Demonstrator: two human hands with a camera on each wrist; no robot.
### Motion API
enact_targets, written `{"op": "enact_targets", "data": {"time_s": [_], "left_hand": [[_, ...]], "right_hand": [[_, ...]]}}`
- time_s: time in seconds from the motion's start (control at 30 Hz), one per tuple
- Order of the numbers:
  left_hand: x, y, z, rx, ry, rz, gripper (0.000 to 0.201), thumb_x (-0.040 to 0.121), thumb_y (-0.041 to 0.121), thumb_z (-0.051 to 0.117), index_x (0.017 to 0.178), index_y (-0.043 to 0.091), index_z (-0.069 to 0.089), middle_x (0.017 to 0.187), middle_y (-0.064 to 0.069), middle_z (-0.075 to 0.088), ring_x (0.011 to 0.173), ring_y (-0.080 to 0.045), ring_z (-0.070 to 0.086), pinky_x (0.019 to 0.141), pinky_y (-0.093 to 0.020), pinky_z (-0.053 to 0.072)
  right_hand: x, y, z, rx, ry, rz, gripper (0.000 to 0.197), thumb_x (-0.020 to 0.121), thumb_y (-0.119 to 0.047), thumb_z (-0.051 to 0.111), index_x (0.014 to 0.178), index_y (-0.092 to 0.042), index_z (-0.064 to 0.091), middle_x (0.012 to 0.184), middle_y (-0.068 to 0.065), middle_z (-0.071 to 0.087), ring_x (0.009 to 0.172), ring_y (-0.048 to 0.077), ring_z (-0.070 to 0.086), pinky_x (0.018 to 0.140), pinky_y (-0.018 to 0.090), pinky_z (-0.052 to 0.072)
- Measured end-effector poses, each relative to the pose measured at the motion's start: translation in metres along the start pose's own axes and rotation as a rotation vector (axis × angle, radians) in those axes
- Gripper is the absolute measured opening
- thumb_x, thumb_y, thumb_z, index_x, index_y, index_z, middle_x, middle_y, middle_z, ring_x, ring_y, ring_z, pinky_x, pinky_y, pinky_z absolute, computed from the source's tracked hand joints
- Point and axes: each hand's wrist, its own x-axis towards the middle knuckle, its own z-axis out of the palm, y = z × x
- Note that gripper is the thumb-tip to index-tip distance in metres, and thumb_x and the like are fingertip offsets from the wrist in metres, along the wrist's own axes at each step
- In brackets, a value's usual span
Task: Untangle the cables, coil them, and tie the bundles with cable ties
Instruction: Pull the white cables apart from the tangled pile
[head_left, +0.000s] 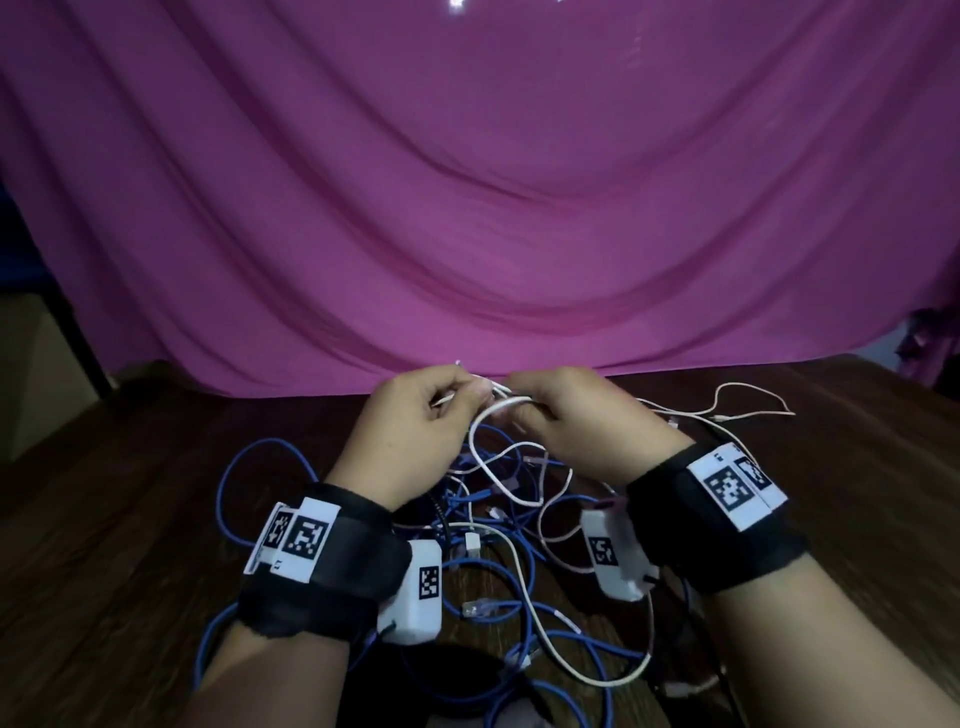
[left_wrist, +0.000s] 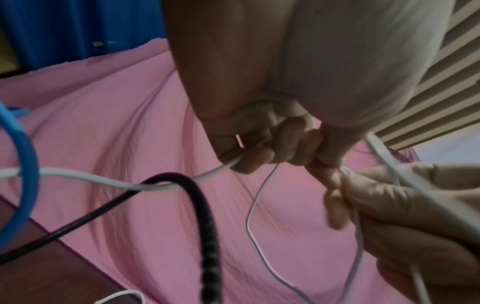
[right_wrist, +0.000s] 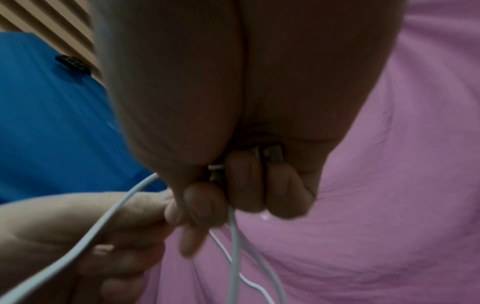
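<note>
Both hands are raised close together above a tangle of blue cables (head_left: 270, 457) and white cables on the dark wooden table (head_left: 130, 519). My left hand (head_left: 415, 415) grips a white cable (left_wrist: 103, 181) in its curled fingers, and a thinner white wire (left_wrist: 253, 205) hangs from the same grip. My right hand (head_left: 566, 410) has its fingers (right_wrist: 244, 185) curled round white cable strands (right_wrist: 235, 257) that drop below it. A loop of white cable (head_left: 488, 467) hangs between the two hands. The cable ends inside the fists are hidden.
A black cable (left_wrist: 207, 226) and a blue cable (left_wrist: 26, 174) arch close to my left wrist. A thin pale cable (head_left: 748, 400) lies at the table's back right. Pink cloth (head_left: 467, 208) hangs behind the table. More blue loops lie near the front edge.
</note>
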Motion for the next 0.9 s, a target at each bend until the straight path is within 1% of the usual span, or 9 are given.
{"op": "enact_targets", "data": {"time_s": [0.1, 0.2, 0.33, 0.43, 0.53, 0.6, 0.7, 0.8, 0.9], "left_hand": [[0.002, 0.002, -0.002, 0.032, -0.015, 0.029, 0.022, 0.097, 0.04, 0.064, 0.084, 0.025, 0.074, 0.056, 0.015, 0.055, 0.055, 0.001, 0.044, 0.055, -0.02, 0.038], [0.002, -0.008, -0.011, 0.069, -0.047, -0.017, 0.025, 0.099, 0.039, 0.061, 0.082, 0.024, 0.072, 0.053, 0.01, 0.049, 0.051, 0.0, 0.039, 0.053, -0.019, 0.032], [0.0, -0.023, -0.025, 0.139, 0.0, -0.035, 0.023, 0.099, 0.039, 0.06, 0.084, 0.027, 0.072, 0.063, 0.01, 0.063, 0.059, -0.001, 0.05, 0.061, -0.026, 0.041], [0.001, -0.028, -0.027, 0.153, 0.029, -0.035, 0.016, 0.099, 0.032, 0.062, 0.092, 0.027, 0.075, 0.068, 0.027, 0.065, 0.063, 0.008, 0.055, 0.062, -0.011, 0.039], [0.003, -0.027, -0.026, 0.181, 0.154, 0.005, 0.012, 0.098, 0.023, 0.063, 0.096, 0.023, 0.074, 0.071, 0.03, 0.063, 0.067, 0.013, 0.055, 0.064, -0.004, 0.037], [0.004, -0.02, -0.022, 0.188, 0.185, 0.058, 0.011, 0.097, 0.021, 0.064, 0.095, 0.025, 0.074, 0.078, 0.02, 0.066, 0.071, 0.008, 0.057, 0.066, -0.008, 0.04], [0.004, -0.007, -0.01, 0.197, 0.101, 0.109, 0.013, 0.096, 0.026, 0.064, 0.093, 0.021, 0.075, 0.08, 0.008, 0.066, 0.068, -0.002, 0.057, 0.064, -0.014, 0.041], [0.003, 0.002, -0.001, 0.147, 0.062, 0.116, 0.017, 0.092, 0.032, 0.061, 0.091, 0.023, 0.075, 0.082, 0.01, 0.07, 0.076, -0.005, 0.064, 0.068, -0.019, 0.046], [0.001, 0.004, 0.004, 0.108, 0.044, 0.089, 0.011, 0.095, 0.029, 0.064, 0.093, 0.031, 0.075, 0.083, 0.017, 0.073, 0.078, 0.0, 0.066, 0.068, -0.016, 0.046]], "right_hand": [[0.0, 0.011, -0.005, 0.042, 0.13, 0.07, 0.016, 0.096, -0.016, 0.059, 0.083, -0.021, 0.066, 0.066, -0.005, 0.061, 0.066, 0.01, 0.053, 0.064, 0.032, 0.04], [0.001, 0.037, -0.021, 0.112, 0.455, 0.275, 0.018, 0.093, -0.012, 0.058, 0.081, -0.016, 0.07, 0.058, -0.006, 0.057, 0.056, 0.004, 0.051, 0.056, 0.028, 0.036], [-0.013, 0.077, -0.049, 0.109, 0.706, 0.544, 0.027, 0.093, -0.029, 0.059, 0.083, -0.008, 0.073, 0.072, 0.012, 0.068, 0.076, 0.033, 0.062, 0.068, 0.041, 0.048], [-0.018, 0.088, -0.053, 0.087, 0.768, 0.637, 0.032, 0.088, -0.03, 0.055, 0.086, -0.002, 0.07, 0.074, 0.023, 0.063, 0.082, 0.044, 0.06, 0.071, 0.046, 0.052], [-0.013, 0.078, -0.051, 0.046, 0.762, 0.525, 0.027, 0.089, -0.027, 0.057, 0.085, -0.003, 0.068, 0.068, 0.017, 0.06, 0.075, 0.039, 0.058, 0.067, 0.045, 0.049], [-0.008, 0.059, -0.045, 0.059, 0.71, 0.338, 0.023, 0.093, -0.027, 0.061, 0.081, -0.008, 0.064, 0.059, 0.005, 0.054, 0.062, 0.022, 0.051, 0.06, 0.041, 0.041], [-0.003, 0.023, -0.03, 0.095, 0.45, 0.112, 0.015, 0.099, -0.028, 0.062, 0.096, -0.02, 0.074, 0.071, -0.008, 0.068, 0.068, 0.008, 0.059, 0.065, 0.033, 0.044], [-0.001, -0.003, -0.008, -0.059, 0.157, 0.024, 0.016, 0.1, -0.036, 0.057, 0.096, -0.025, 0.068, 0.087, -0.001, 0.075, 0.084, 0.023, 0.067, 0.069, 0.036, 0.049], [-0.002, -0.01, -0.001, -0.214, 0.139, 0.041, 0.02, 0.099, -0.044, 0.052, 0.095, -0.025, 0.058, 0.09, 0.002, 0.072, 0.09, 0.033, 0.064, 0.065, 0.037, 0.041]]}}
